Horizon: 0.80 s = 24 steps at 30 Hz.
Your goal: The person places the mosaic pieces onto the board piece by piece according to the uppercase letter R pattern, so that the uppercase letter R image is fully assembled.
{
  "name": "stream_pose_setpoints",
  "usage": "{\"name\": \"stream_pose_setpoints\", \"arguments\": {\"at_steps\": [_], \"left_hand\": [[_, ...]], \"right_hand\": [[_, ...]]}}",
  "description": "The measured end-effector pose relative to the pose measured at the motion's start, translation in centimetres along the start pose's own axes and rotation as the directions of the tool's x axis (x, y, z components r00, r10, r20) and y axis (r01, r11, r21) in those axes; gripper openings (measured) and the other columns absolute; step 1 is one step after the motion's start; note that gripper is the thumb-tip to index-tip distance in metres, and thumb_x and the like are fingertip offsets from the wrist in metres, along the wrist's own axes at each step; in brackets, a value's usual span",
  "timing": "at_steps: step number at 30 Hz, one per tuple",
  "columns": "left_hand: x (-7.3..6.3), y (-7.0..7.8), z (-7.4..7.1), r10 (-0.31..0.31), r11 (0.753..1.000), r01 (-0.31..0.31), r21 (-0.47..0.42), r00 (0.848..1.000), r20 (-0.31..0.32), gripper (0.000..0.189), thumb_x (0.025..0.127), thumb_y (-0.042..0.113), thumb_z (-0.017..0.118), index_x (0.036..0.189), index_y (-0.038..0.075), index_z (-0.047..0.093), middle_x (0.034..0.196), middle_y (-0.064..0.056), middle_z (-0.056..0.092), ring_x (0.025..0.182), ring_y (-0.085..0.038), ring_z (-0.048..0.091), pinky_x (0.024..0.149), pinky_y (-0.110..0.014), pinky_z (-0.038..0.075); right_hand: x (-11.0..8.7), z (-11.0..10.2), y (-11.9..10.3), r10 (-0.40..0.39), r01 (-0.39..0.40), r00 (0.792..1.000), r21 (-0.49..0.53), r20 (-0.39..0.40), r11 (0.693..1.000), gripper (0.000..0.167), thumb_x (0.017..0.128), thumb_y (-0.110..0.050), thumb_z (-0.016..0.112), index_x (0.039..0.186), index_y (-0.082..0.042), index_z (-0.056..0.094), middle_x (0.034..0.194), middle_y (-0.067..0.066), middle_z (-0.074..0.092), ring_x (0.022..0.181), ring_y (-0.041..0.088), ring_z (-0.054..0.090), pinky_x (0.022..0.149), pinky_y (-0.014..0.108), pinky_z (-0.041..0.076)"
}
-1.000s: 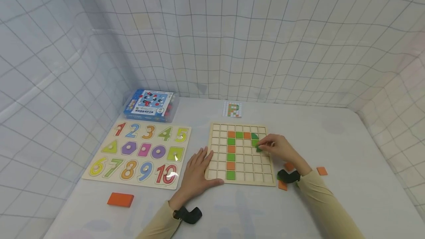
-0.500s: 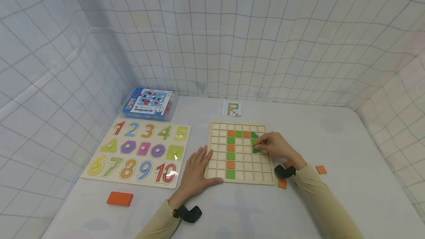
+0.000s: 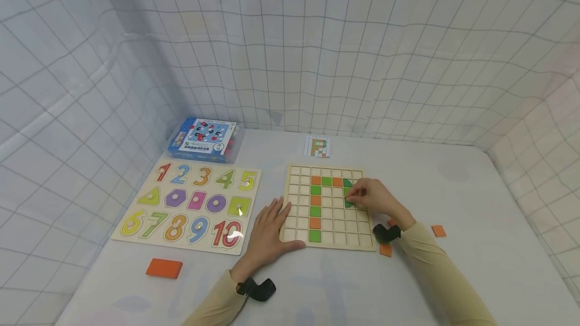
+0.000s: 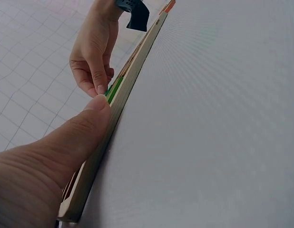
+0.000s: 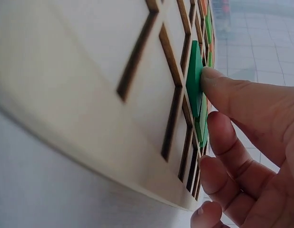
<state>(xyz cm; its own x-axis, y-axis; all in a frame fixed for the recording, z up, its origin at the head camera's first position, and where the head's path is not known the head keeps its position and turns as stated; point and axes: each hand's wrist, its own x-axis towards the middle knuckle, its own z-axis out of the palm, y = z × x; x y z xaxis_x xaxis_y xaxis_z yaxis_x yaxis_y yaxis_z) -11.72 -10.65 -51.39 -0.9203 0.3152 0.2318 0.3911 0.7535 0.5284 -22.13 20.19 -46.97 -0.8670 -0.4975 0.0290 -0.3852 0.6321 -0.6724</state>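
A wooden grid board (image 3: 330,247) carries orange and green square tiles in a left column and along an upper row. At its right side, my right hand (image 3: 379,200) holds a green tile (image 5: 195,80) with a curved edge between thumb and fingers. In the right wrist view the tile stands slightly tilted over the cells, thumb against it. Below the fingers in the head view, part of that tile shows; the rest is hidden. My left hand (image 3: 268,238) rests flat at the board's left front corner, fingers spread, its thumb (image 4: 83,124) along the front edge.
Loose orange tiles (image 3: 438,231) lie right of the board, some partly under the right wrist. A pattern card (image 3: 316,146) lies behind it. To the left are a number puzzle (image 3: 186,205), a blue boxed set (image 3: 204,140) and an orange block (image 3: 164,268).
My right hand has shifted slightly left with the green tile, which now sits closer over a cell below the other green tiles. My left hand has stayed in place.
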Motion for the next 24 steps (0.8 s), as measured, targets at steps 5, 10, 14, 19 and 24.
{"name": "stream_pose_setpoints", "arguments": {"at_steps": [5,10,14,19,24], "left_hand": [[0.07,0.03,-0.04,-0.006,1.000,0.006,0.000,1.000,0.009,0.099,0.070,0.061,0.073,0.144,0.004,0.039,0.152,-0.015,0.027,0.141,-0.028,0.016,0.113,-0.045,0.013],[0.04,0.00,-0.03,0.001,1.000,-0.001,0.005,1.000,0.003,0.099,0.070,0.061,0.073,0.144,0.004,0.040,0.152,-0.015,0.028,0.141,-0.028,0.016,0.112,-0.045,0.014],[-0.01,0.03,0.00,0.005,1.000,-0.005,0.004,1.000,-0.003,0.099,0.070,0.061,0.073,0.143,0.003,0.040,0.151,-0.016,0.029,0.141,-0.030,0.017,0.111,-0.047,0.016],[-0.01,0.04,0.05,-0.009,1.000,0.009,0.004,1.000,0.004,0.101,0.069,0.062,0.073,0.145,0.004,0.039,0.152,-0.015,0.027,0.141,-0.028,0.016,0.112,-0.045,0.014],[0.00,-0.07,0.11,-0.003,1.000,0.003,0.002,1.000,-0.009,0.100,0.070,0.062,0.072,0.144,0.003,0.039,0.152,-0.015,0.028,0.141,-0.029,0.017,0.111,-0.046,0.015]], "right_hand": [[0.02,0.15,0.09,0.028,-0.028,1.000,-0.007,0.010,1.000,0.004,0.083,-0.016,0.075,0.087,-0.014,0.075,0.081,-0.006,0.059,0.064,0.014,0.049,0.055,0.028,0.042],[0.00,0.24,0.02,0.028,-0.029,1.000,-0.035,-0.003,0.999,0.007,0.083,-0.018,0.075,0.087,-0.012,0.075,0.080,-0.007,0.059,0.064,0.013,0.048,0.055,0.028,0.041],[-0.18,0.17,-0.40,0.025,-0.025,1.000,-0.061,-0.010,0.998,0.007,0.082,-0.019,0.076,0.085,-0.013,0.074,0.076,-0.008,0.058,0.062,0.013,0.048,0.054,0.028,0.042],[-0.57,-0.03,-0.82,0.013,-0.015,1.000,-0.090,-0.017,0.996,0.007,0.080,-0.018,0.077,0.083,-0.015,0.072,0.073,-0.009,0.058,0.061,0.012,0.048,0.054,0.029,0.042],[-0.84,-0.15,-0.60,0.013,-0.016,0.999,-0.104,-0.031,0.994,0.008,0.080,-0.021,0.078,0.083,-0.017,0.072,0.076,-0.011,0.059,0.064,0.011,0.050,0.057,0.029,0.043]]}}
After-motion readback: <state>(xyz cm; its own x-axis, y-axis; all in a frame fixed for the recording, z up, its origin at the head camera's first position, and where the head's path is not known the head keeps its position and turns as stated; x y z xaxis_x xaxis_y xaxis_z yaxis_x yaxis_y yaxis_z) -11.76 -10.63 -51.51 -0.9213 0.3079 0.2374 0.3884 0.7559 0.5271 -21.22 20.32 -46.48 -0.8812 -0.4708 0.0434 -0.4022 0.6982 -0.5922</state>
